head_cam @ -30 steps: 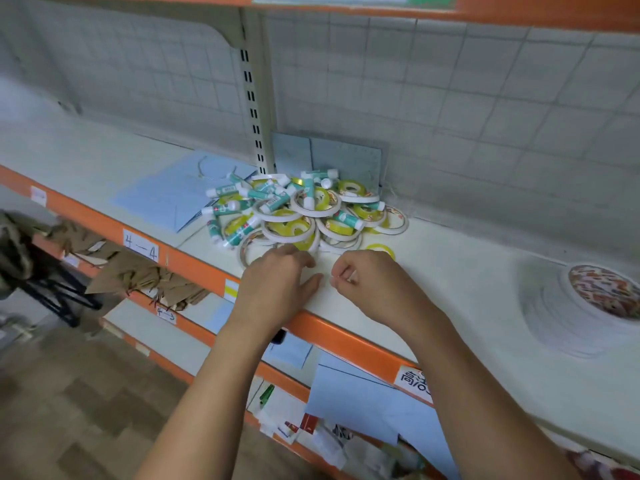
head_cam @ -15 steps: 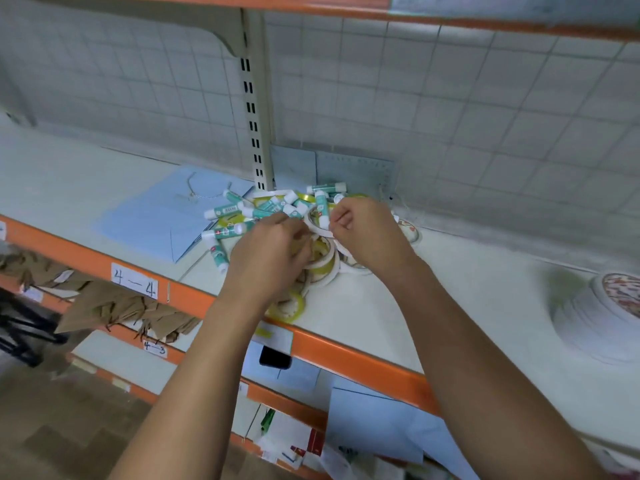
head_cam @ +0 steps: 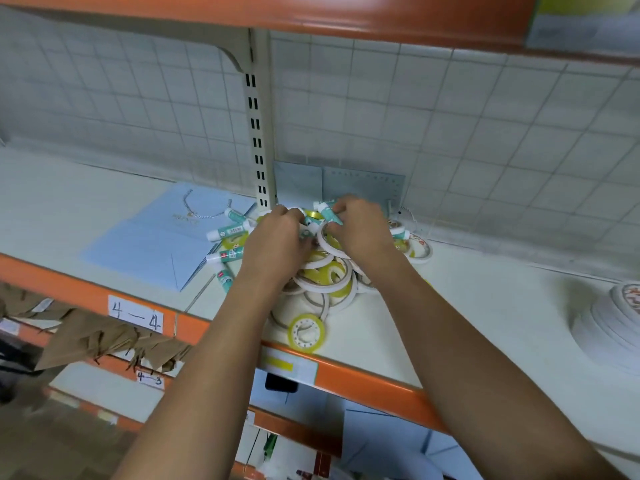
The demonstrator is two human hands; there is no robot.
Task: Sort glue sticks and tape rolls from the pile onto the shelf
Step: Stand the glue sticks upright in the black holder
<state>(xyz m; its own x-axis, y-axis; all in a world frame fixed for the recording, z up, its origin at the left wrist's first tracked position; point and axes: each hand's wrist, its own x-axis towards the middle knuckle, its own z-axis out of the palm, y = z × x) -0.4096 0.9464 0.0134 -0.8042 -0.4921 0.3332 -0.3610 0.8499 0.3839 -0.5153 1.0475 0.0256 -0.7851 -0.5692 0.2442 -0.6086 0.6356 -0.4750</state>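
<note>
Near the shelf's (head_cam: 485, 306) back edge, the right hand (head_cam: 360, 230) fingers (head_cam: 341, 209) are pinching a glue stick (head_cam: 325, 211); the left hand (head_cam: 277, 240) fingers (head_cam: 294, 214) are curling into the pile (head_cam: 325, 275), hold unclear.

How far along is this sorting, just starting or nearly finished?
Barely begun. Done: only one yellow tape roll lies apart near the shelf edge. In hand: the left hand and right hand dig into the pile; what they grip is hidden. Left: the mixed glue sticks and tape rolls.

Shop stockroom: orange-edged shelving (head_cam: 363, 382), handwritten shelf label (head_cam: 135, 312), wire-grid backing (head_cam: 485, 133).
</note>
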